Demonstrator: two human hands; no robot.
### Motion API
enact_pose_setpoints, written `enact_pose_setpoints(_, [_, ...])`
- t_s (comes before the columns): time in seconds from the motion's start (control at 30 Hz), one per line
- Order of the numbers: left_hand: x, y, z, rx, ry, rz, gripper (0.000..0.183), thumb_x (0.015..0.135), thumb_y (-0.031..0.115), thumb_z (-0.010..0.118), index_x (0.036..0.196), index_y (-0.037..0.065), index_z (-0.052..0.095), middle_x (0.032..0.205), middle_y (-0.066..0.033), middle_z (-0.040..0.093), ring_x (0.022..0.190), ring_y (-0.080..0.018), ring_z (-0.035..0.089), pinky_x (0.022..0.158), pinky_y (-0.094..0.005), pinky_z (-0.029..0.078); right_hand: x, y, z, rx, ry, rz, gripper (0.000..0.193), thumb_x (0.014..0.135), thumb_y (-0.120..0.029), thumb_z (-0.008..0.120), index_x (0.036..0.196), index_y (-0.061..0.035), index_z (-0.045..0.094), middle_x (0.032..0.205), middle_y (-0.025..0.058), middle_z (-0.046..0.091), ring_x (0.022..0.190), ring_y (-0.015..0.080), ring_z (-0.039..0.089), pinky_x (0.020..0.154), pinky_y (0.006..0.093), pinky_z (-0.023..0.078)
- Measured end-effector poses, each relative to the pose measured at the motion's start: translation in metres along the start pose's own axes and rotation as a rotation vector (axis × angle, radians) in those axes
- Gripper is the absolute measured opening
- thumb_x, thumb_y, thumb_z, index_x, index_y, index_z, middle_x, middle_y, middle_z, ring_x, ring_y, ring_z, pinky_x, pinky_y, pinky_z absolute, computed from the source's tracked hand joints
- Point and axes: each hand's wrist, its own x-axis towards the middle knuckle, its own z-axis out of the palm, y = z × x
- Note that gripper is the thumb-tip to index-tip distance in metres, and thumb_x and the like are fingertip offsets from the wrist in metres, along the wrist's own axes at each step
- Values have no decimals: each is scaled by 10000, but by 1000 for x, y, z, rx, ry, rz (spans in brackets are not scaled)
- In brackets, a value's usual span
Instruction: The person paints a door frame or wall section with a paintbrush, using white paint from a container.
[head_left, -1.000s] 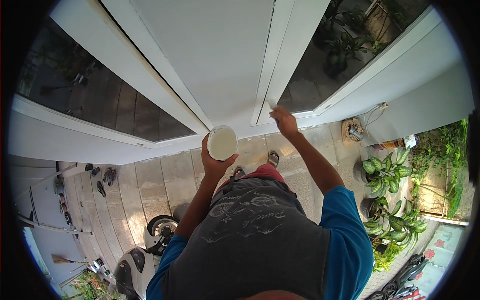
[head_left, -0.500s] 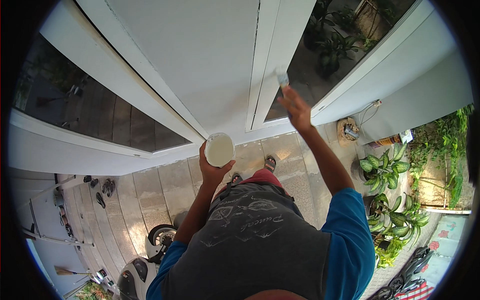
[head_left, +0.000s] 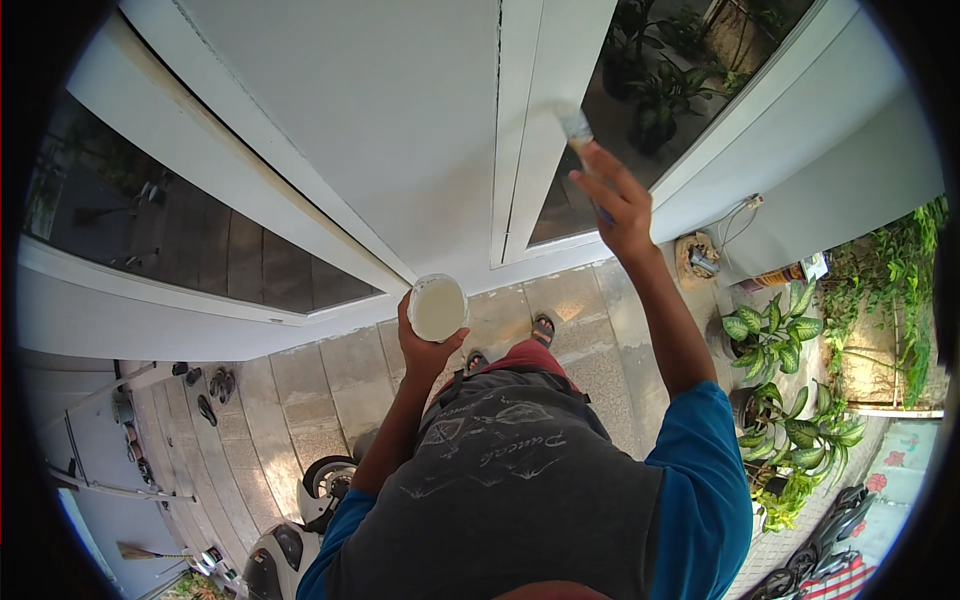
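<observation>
My left hand (head_left: 427, 350) is wrapped round a round white tub of pale paint (head_left: 439, 308), held upright in front of my waist. In my right hand (head_left: 622, 205), raised ahead and to the right, is a paintbrush (head_left: 577, 129). Its pale bristles are at the white frame (head_left: 545, 125) beside a dark glass pane (head_left: 640, 120); whether they touch it I cannot tell. The fingers cover most of the brush handle, with a bluish end showing near the palm. Left of that frame rises a broad white panel (head_left: 400, 120).
Another dark pane (head_left: 200, 225) is at the left. Potted plants (head_left: 775, 330) and an open sack (head_left: 697, 262) stand on the right. A white scooter (head_left: 285, 550) is at the lower left, with several shoes (head_left: 220, 385) on the tiled floor (head_left: 310, 380) beyond it.
My right hand has risen with the brush, up along the frame and slightly right. The tub in my left hand stays nearly in place.
</observation>
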Motion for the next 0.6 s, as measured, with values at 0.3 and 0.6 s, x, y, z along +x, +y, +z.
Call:
enact_pose_setpoints(0.3, [6,3,2,-55,-24,-11,982,669,157,958,1461,23,393,1290,-142,637,1187,-252,646,998,-405,536,-110,27,76,-49,-114,41,325,796,38,677,1076,-97,771,1318,101,678,1280,286,635,967,377,591])
enact_pose_setpoints(0.6, [1,8,-1,-45,-6,8,994,664,182,964,1459,14,390,1305,-144,629,1199,-254,637,1010,-403,524,-208,48,111,57,-475,380,277,875,5,669,1090,-149,754,1303,56,666,1075,317,704,849,413,610])
